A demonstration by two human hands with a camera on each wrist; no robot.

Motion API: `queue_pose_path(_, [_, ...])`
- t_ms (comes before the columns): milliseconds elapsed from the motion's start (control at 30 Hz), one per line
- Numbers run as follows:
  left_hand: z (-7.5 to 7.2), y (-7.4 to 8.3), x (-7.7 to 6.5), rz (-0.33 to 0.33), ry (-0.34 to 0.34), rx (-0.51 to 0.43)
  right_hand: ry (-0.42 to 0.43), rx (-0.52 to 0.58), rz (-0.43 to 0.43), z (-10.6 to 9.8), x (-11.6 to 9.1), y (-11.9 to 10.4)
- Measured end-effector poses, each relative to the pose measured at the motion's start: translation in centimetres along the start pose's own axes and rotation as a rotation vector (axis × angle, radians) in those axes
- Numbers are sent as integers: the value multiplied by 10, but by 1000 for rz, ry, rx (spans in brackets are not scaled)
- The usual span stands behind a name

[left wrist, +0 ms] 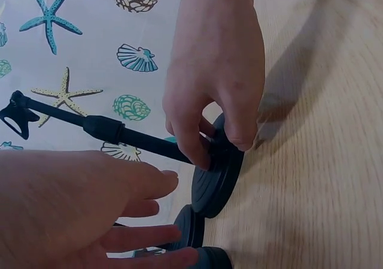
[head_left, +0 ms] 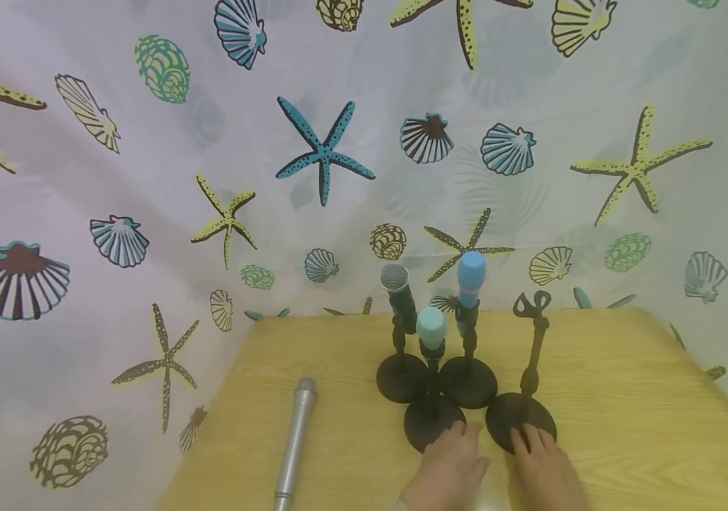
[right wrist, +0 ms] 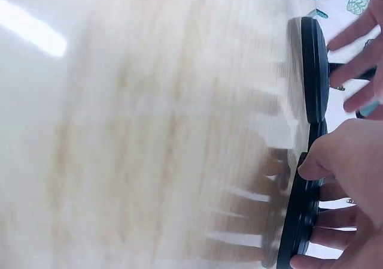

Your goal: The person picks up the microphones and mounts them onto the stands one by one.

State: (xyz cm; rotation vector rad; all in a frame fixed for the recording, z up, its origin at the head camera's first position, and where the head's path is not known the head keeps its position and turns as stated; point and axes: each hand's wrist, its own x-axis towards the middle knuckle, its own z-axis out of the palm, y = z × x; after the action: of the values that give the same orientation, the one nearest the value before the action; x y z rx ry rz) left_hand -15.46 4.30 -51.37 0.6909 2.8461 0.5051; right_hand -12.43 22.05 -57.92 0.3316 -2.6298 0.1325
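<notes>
My right hand (head_left: 544,468) grips the round black base of an empty microphone stand (head_left: 534,348), whose clip at the top holds nothing. In the left wrist view, the right thumb and fingers bend over that base (left wrist: 212,188), close to the pole. To its left, my left hand (head_left: 450,465) reaches beside the base of a stand that carries a teal-topped microphone (head_left: 431,328). Its fingers (left wrist: 134,239) are extended and spread, with nothing held between them. Behind stand a blue-topped microphone (head_left: 471,273) and a black microphone with a silver grille (head_left: 402,298), each on its own stand.
A silver microphone (head_left: 296,433) lies lengthwise on the left part of the wooden table (head_left: 645,411). A white curtain (head_left: 364,85) printed with shells and starfish hangs behind the table and along its sides. The bases of the stands sit close together.
</notes>
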Motion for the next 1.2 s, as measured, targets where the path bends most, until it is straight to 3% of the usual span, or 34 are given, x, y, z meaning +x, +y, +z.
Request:
queue_pose_path(100, [1,3,5,33,34,25,34,-6,-21,2,-1,-7])
queue_pose_path(367, [11,4,17,129,74,103,-11,1,-16,2,-3,-28])
queue_pose_path(600, [16,-1,23,193,127,193,174,-4,-130,13,-7,-34])
queue_pose_path(733, [21,-1,25,191,107,281,61,102,-102,2,-4,-27])
queue_pose_path(833, [23,0,26,182,88,309,-99,255,19,-13,5,-13])
queue_pose_path(967, [29,2,28,180,104,331,-216,371,163,-23,14,7])
queue_pose_path(1100, [33,9,29,164,79,338,-232,391,161,-12,12,19])
queue_pose_path(1200, [34,14,29,129,54,347,-93,377,42,3,8,20])
